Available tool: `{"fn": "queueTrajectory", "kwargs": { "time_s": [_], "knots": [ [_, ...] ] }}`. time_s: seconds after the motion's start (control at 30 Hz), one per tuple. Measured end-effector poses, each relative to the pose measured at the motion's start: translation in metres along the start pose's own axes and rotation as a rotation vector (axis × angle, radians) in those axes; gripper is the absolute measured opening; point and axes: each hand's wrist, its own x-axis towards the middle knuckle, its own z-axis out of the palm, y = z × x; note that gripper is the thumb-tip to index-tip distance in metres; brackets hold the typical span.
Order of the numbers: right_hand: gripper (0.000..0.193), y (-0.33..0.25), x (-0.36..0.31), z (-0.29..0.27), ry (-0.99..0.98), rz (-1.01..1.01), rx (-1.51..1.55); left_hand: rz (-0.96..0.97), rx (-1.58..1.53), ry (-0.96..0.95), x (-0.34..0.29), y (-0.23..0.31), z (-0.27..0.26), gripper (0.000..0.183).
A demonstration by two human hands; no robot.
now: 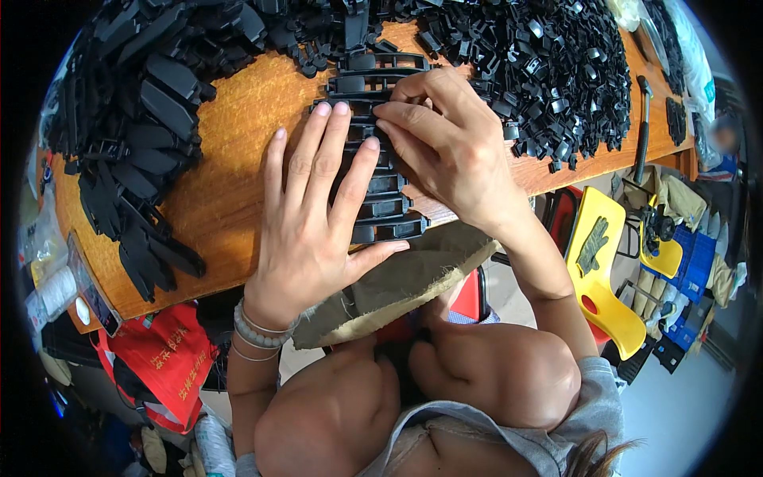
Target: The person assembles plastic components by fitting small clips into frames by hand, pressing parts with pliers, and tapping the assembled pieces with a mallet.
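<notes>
A column of black plastic frame pieces (pixel 387 208) lies on the wooden table (pixel 230 135), running away from me. My left hand (pixel 306 199) is spread flat across the column's left side, fingers stretched out, with fingertips touching the pieces. At the right ends of the middle pieces, my right hand (pixel 461 143) is closed in a pinch. Whatever sits between its thumb and fingers is hidden. Beyond that hand spreads a big heap of small black plastic clips (pixel 556 71). Larger black curved plastic parts (pixel 163 95) are piled along the table's left side.
A hammer (pixel 642 131) lies near the table's right end. On the left edge are a phone (pixel 94 290) and a white roll (pixel 57 292). Coarse cloth (pixel 381 290) covers my lap by the front edge. A yellow chair (pixel 608 254) with a dark glove (pixel 592 246) stands right.
</notes>
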Motion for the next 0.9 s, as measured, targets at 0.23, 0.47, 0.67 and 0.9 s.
{"fn": "queueTrajectory", "kwargs": {
  "time_s": [0.23, 0.47, 0.67, 0.9],
  "knots": [
    [0.012, 0.027, 0.014, -0.012, 0.102, 0.165, -0.187, -0.009, 0.011, -0.011, -0.001, 0.001, -0.003, 0.093],
    [0.013, 0.035, 0.043, -0.013, -0.079, 0.321, -0.451, -0.019, 0.019, -0.007, -0.001, 0.003, -0.005, 0.094],
    [0.007, 0.036, 0.038, -0.013, -0.042, 0.162, -0.413, -0.007, 0.014, 0.01, -0.001, 0.001, -0.003, 0.095],
    [0.002, 0.022, 0.043, -0.024, -0.031, 0.107, -0.293, -0.006, 0.033, 0.017, -0.002, 0.001, -0.003, 0.094]
  ]
}}
